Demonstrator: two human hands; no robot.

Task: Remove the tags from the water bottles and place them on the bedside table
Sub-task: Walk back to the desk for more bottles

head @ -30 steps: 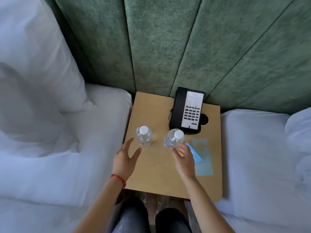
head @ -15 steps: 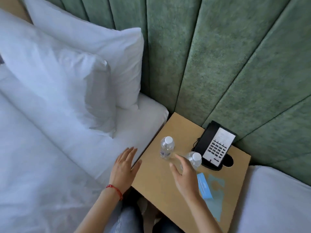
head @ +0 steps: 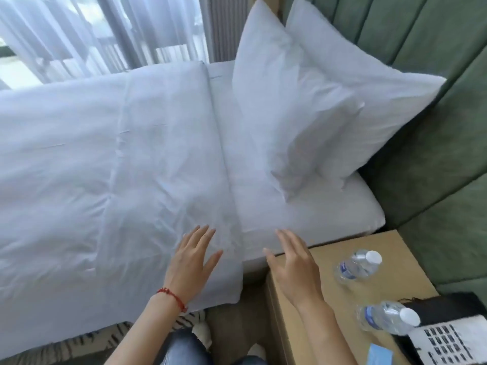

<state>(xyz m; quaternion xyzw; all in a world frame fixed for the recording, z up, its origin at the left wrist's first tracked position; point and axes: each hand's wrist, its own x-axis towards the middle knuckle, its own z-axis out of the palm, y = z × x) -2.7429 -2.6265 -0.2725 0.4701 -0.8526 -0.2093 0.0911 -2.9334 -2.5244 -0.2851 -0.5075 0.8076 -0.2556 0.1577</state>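
At lower centre the left hand [head: 193,262] hovers over the bed [head: 105,154], fingers straight and slightly spread, holding nothing. The right hand [head: 292,270] sits over the table [head: 329,299] edge, fingers straight and loosely spread, also empty. At lower right 2 bottles [head: 357,266] [head: 387,318] stand on the table beside a phone [head: 445,335], so placing looks finished; a next move likely means checking tags. A blue card [head: 379,355] is cut off; bottle necks are blurred.
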